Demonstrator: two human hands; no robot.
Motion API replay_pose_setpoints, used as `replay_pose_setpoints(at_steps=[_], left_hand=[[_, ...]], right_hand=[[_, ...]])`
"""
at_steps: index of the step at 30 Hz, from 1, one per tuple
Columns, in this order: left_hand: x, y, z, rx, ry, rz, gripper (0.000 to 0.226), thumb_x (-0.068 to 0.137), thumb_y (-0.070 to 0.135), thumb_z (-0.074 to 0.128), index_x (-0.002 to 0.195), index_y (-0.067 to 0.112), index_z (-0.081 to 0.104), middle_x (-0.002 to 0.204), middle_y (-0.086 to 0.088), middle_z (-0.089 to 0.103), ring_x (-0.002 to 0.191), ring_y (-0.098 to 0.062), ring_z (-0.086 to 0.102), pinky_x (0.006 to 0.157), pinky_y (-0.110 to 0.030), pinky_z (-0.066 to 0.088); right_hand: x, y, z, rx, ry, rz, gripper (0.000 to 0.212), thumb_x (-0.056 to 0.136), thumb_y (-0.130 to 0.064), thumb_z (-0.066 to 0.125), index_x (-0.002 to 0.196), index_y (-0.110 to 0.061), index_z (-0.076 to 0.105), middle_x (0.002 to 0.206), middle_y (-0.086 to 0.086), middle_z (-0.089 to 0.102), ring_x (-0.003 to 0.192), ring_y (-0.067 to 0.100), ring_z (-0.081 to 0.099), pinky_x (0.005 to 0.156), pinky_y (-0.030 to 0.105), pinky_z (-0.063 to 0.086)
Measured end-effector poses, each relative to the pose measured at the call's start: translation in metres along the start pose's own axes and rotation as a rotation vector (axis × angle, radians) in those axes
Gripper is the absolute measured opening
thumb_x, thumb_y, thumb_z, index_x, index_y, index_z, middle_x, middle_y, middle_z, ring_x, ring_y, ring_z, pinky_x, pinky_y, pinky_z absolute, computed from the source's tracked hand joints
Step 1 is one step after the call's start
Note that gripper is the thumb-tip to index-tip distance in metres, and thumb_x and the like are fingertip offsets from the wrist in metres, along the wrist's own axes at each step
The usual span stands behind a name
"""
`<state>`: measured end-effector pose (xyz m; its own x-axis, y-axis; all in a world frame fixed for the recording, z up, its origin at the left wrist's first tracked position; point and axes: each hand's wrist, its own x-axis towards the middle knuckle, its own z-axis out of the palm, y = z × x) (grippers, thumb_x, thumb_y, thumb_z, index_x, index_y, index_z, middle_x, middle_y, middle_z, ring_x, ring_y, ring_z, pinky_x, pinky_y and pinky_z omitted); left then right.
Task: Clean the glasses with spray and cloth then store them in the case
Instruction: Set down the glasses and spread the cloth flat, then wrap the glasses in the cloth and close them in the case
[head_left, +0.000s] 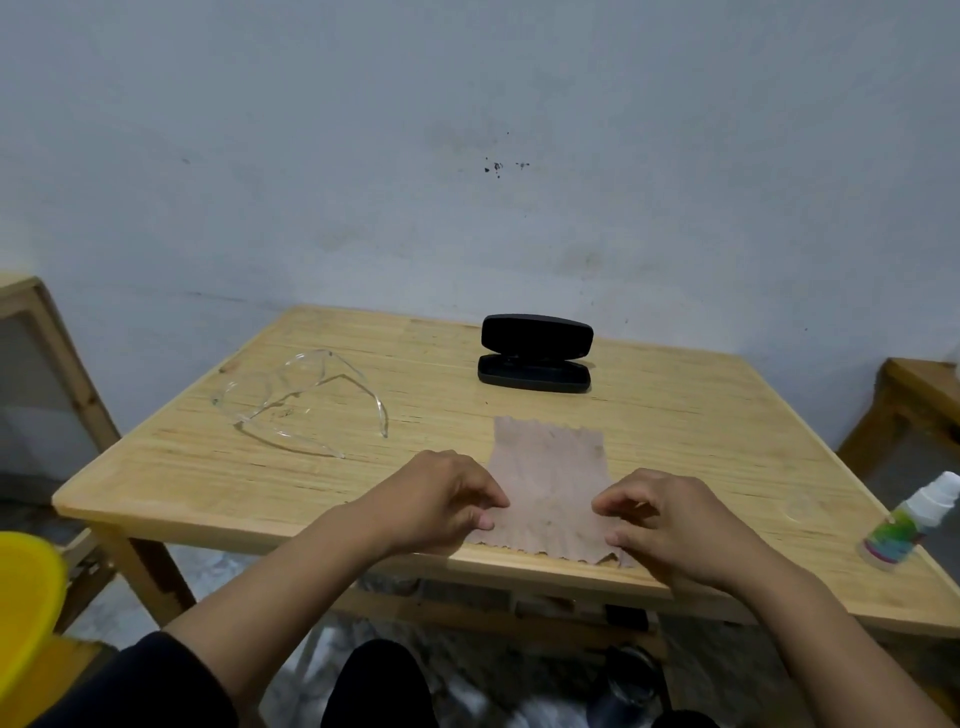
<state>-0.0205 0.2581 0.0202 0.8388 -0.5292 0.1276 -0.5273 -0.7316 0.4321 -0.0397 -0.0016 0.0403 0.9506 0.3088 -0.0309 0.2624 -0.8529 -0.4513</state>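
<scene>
A thin tan cloth (549, 478) lies flat on the wooden table (208, 467) near its front edge. My left hand (447, 499) pinches the cloth's near left edge between thumb and fingers. My right hand (660, 519) rests on the near right edge with fingers curled onto it. Clear plastic glasses (298, 402) lie with arms unfolded at the table's left. A black glasses case (535, 358) stands open at the back middle. A small white spray bottle (906, 522) with a colourful label stands at the table's right edge.
A blue-grey wall rises right behind the table. A wooden chair frame (57, 364) stands at the left, another wooden piece (914, 405) at the right. A yellow stool (26, 597) sits at the lower left. My knees show under the table's front edge.
</scene>
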Motion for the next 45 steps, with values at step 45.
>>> replay_pose_setpoints(at_steps=[45], left_hand=[[-0.005, -0.066, -0.073, -0.556, 0.877, -0.3, 0.02, 0.08, 0.01, 0.07, 0.079, 0.031, 0.07, 0.079, 0.019, 0.07, 0.073, 0.005, 0.064, 0.068, -0.006, 0.046]], right_hand=[[0.123, -0.085, -0.01, 0.633, 0.486, -0.184, 0.017, 0.086, -0.009, 0.062, 0.089, -0.025, 0.069, 0.083, -0.005, 0.073, 0.081, 0.007, 0.07, 0.083, 0.018, 0.054]])
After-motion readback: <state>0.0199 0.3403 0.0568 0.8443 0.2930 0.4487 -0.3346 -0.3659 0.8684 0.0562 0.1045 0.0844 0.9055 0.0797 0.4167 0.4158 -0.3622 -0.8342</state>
